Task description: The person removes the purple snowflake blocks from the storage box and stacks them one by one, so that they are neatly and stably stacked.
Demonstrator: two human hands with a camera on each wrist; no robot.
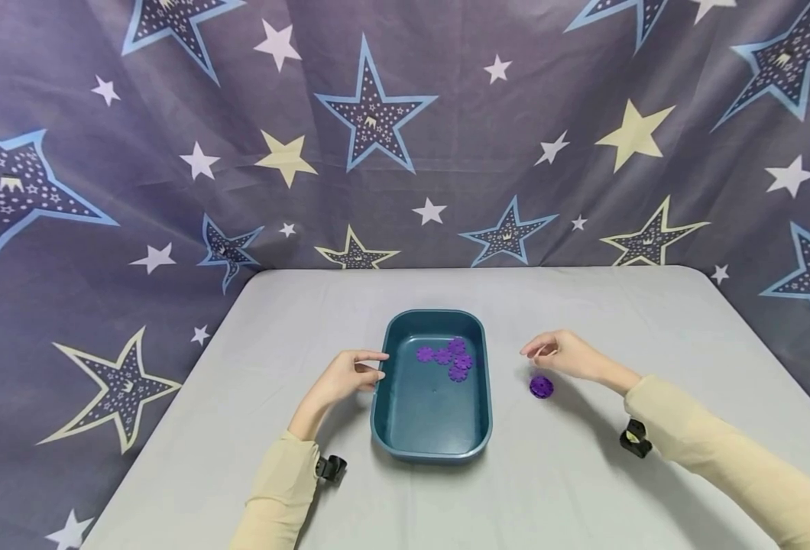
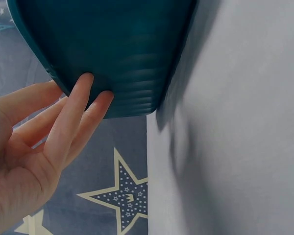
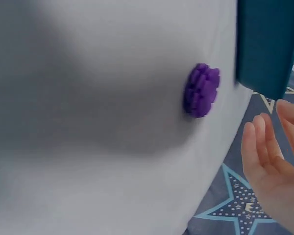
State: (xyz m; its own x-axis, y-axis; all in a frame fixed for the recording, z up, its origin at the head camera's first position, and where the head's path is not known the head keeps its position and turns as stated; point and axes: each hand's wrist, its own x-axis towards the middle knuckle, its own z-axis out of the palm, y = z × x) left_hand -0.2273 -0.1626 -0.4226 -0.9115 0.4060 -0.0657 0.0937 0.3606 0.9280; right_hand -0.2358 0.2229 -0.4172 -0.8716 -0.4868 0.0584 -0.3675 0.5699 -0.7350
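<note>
A dark teal plastic tray (image 1: 432,435) sits on the table, several purple notched, flower-shaped discs (image 1: 457,374) lying loose toward its far right. At its left side, my left hand (image 1: 341,379) touches the tray with fairly straight fingers; the left wrist view shows fingertips (image 2: 104,98) against the outer wall near the rim. To the right of the tray, a small stack of purple notched discs (image 1: 541,387) rests on the table. My right hand (image 1: 565,354) hovers just beyond this stack, fingers loosely bent. Nothing shows between its fingers in the right wrist view.
A light grey cloth covers the table (image 1: 309,302). Behind it and at both sides hangs a dark star-patterned curtain (image 1: 439,153). Black wrist cameras (image 1: 332,468) are strapped at both sleeves.
</note>
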